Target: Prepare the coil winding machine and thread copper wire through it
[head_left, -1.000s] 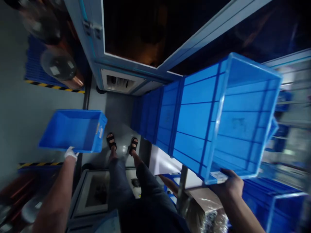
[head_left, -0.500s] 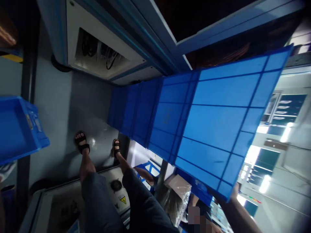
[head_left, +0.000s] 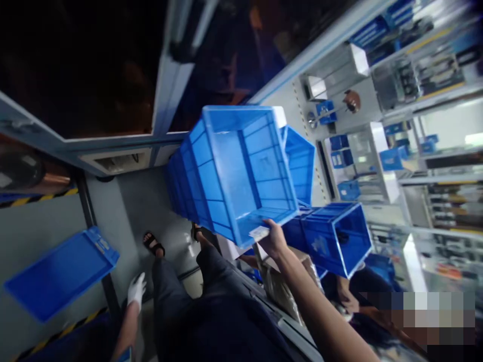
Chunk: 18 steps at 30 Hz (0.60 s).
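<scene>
My right hand [head_left: 274, 240], bare, is closed on the near rim of a blue crate [head_left: 247, 171]. The crate's open mouth faces up toward me, and it rests at the top of a stack of blue crates [head_left: 183, 186]. A white label [head_left: 259, 233] lies on the rim beside my fingers. Low on the left, my left hand [head_left: 136, 290] wears a white glove and hangs beside my leg, its fingers apart and nothing in it. Left of that hand, a blue bin [head_left: 64, 271] lies tilted.
More blue crates [head_left: 341, 241] stand to the right, near a plastic-wrapped carton [head_left: 281, 286]. Another person's hand [head_left: 347, 299] shows at lower right. Framed dark machine panels [head_left: 79, 70] line the top. Shelves [head_left: 449, 176] with parts fill the right side.
The view has swung up and to the right. The top crate's inside now shows, where only its outer side showed before. My gloved left hand has come fully into view.
</scene>
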Each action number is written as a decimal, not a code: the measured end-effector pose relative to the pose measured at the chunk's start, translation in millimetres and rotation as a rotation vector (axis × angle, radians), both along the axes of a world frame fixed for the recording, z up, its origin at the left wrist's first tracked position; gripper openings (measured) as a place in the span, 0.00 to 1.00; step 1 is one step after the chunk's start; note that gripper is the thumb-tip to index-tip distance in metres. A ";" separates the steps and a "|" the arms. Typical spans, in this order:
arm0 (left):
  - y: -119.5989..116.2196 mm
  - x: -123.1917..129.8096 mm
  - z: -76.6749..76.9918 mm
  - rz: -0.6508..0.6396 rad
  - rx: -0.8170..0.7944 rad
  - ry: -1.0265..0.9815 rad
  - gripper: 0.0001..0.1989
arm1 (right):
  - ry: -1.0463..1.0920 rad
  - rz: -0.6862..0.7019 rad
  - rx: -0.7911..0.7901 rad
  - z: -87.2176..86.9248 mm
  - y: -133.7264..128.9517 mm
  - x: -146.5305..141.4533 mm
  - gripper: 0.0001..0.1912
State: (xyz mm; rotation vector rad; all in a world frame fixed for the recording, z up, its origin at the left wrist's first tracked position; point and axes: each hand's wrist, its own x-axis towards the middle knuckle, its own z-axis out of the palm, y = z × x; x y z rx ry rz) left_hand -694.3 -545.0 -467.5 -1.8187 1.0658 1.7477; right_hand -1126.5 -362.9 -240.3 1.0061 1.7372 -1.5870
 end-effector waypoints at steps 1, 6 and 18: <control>-3.6 -20.8 16.2 0.003 0.009 0.025 0.27 | -0.023 0.020 -0.054 3.1 -3.7 -1.0 0.11; -28.3 -182.7 120.8 -0.015 -0.015 0.480 0.45 | -0.056 0.041 -0.097 17.7 -11.3 -13.6 0.14; -4.4 -341.8 318.9 -0.260 -0.683 0.160 0.24 | 0.030 0.138 -0.174 96.6 71.4 -16.3 0.15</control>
